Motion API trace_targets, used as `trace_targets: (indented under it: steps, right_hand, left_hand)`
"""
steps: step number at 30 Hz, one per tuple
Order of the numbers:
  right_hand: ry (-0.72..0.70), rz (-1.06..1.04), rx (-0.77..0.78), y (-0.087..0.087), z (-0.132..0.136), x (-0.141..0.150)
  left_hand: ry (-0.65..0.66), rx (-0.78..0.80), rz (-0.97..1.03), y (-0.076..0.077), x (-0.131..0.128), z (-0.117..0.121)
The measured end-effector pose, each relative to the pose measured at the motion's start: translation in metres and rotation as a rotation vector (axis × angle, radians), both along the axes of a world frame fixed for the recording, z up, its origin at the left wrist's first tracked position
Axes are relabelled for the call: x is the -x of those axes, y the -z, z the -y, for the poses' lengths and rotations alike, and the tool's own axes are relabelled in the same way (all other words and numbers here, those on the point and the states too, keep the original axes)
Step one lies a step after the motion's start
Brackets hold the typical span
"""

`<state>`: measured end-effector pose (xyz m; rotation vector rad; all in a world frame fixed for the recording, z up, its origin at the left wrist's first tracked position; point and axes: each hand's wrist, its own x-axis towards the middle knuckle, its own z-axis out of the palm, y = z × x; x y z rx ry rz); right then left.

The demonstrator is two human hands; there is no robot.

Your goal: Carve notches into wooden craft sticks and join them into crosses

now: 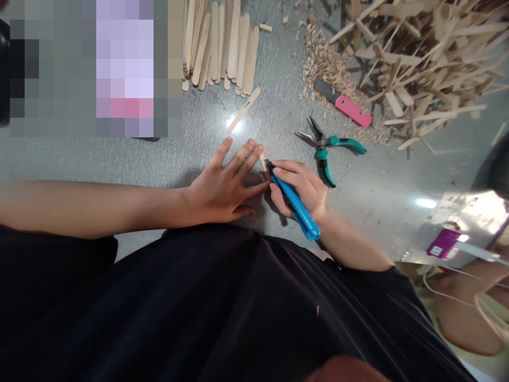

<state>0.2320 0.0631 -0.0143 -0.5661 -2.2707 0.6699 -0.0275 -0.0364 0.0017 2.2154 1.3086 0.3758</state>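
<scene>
My right hand grips a blue utility knife, its tip at a wooden popsicle stick. My left hand lies spread on the table, with fingertips resting against that same stick; much of the stick is hidden under the fingers and the knife. Just beyond my left fingertips lies another popsicle stick with a narrow slot cut in it. Green-handled needle-nose pliers rest with jaws apart, beyond my right hand.
A row of popsicle sticks lies at the back. Wood shavings surround a pink-handled cutter, beside a large heap of sticks at back right. A purple device with a cable sits at right. The upper left is pixelated.
</scene>
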Motion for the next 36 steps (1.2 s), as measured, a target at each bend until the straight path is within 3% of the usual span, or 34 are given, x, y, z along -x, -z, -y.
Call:
trace_targets:
  steps: [8, 27, 36]
  right_hand:
    - [-0.011, -0.030, -0.066, -0.003, -0.002, 0.005]
    - [-0.050, -0.070, -0.006, -0.003, -0.005, 0.003]
    - [-0.060, -0.039, -0.035, -0.005, -0.007, 0.001]
  left_hand:
    - [-0.008, -0.053, 0.014, 0.008, 0.000, 0.004]
    - [0.071, 0.092, -0.199, -0.019, -0.006, -0.009]
    - [0.098, -0.023, -0.217, -0.005, -0.002, -0.004]
